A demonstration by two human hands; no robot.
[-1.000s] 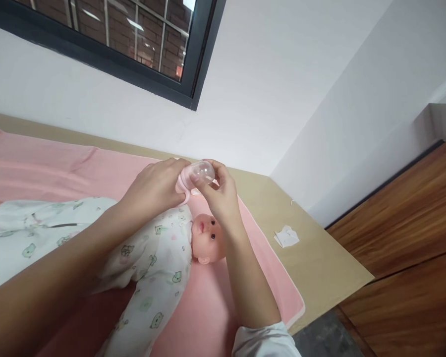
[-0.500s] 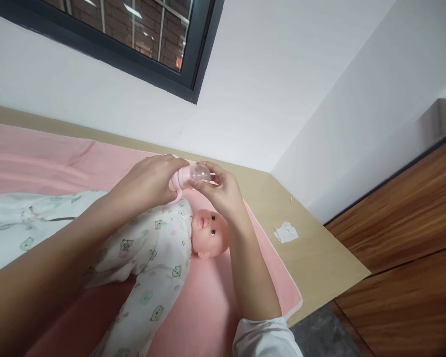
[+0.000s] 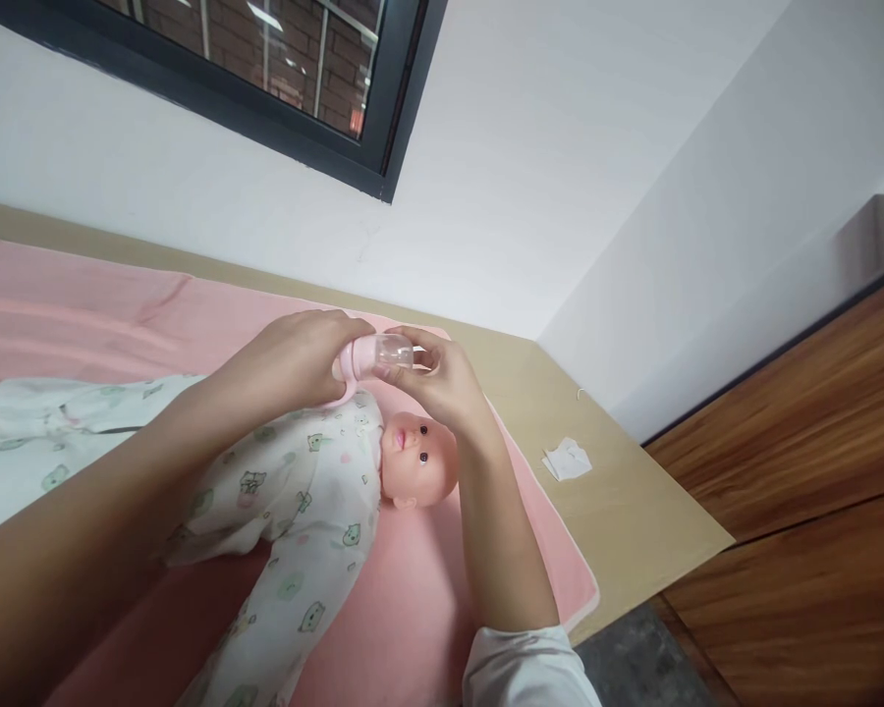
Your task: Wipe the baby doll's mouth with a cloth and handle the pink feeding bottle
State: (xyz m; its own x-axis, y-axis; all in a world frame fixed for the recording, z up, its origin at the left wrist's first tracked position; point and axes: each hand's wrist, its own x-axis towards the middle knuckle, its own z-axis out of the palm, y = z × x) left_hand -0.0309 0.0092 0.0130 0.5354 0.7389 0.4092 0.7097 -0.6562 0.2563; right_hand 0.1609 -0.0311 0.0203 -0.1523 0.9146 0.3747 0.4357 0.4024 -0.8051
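Note:
A pink baby bottle (image 3: 359,360) is held nearly level above the doll's chest and head. My left hand (image 3: 305,355) wraps round its pink end, where a curved pink handle shows below the fingers. On the other end sits a clear dome cap (image 3: 396,351), pinched between the thumb and fingers of my right hand (image 3: 446,378). The cap and the bottle are together. Below my hands lies a baby doll (image 3: 413,457) on its back, dressed in a white printed suit (image 3: 324,491). My left forearm hides part of its body.
A pink blanket (image 3: 405,609) lies under the doll on a wooden table (image 3: 634,501). A small folded white cloth or paper (image 3: 567,459) rests to the right. Behind are a white wall and a dark-framed window (image 3: 383,162). Wood panels (image 3: 802,462) stand at right.
Both hands and the bottle have dipped very slightly. The grip of each hand looks the same, and the doll has not visibly moved.

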